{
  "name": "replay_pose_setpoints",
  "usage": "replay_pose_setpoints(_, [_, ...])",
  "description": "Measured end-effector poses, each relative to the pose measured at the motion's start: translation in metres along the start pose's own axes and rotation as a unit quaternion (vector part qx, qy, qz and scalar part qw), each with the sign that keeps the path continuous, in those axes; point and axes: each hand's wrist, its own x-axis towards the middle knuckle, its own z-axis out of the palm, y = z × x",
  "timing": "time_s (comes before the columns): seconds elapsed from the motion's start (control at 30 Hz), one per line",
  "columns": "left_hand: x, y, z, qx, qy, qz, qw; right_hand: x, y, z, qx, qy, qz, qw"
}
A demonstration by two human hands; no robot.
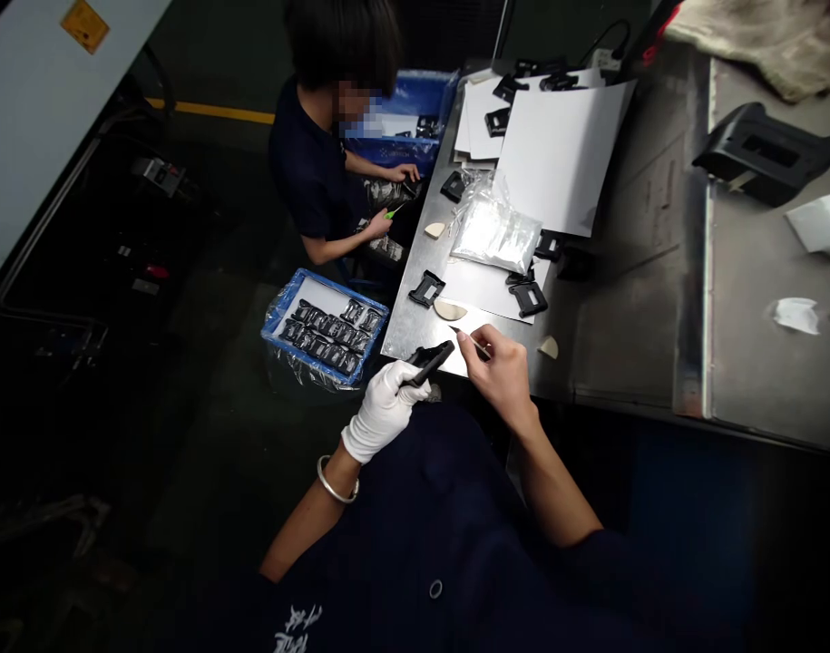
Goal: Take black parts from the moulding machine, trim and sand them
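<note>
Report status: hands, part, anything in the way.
Left hand gloved, holding black part. Right hand bare, gripping thin pointed tool. No obstruction visible between tool and part.

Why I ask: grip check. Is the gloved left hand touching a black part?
Touching: head view shows the gloved left hand gripping a black part by its lower end.

At the near left corner of the metal tabletop (396, 343), bare metal is left below a black plastic part (426, 288). Further up the left edge, a narrow lane is pinched by a beige half-round piece (434, 230). Outside that edge, the way is blocked by a seated co-worker (302, 168); the middle is obstructed by a clear plastic bag (494, 238).
</note>
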Motion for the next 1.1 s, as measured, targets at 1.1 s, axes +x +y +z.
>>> replay_pose_setpoints(1.1, [0.011,-0.012,0.027,0.114,-0.039,-0.031,0.992,-0.013,0.0,0.025,0.438,-0.242,0.218,0.838])
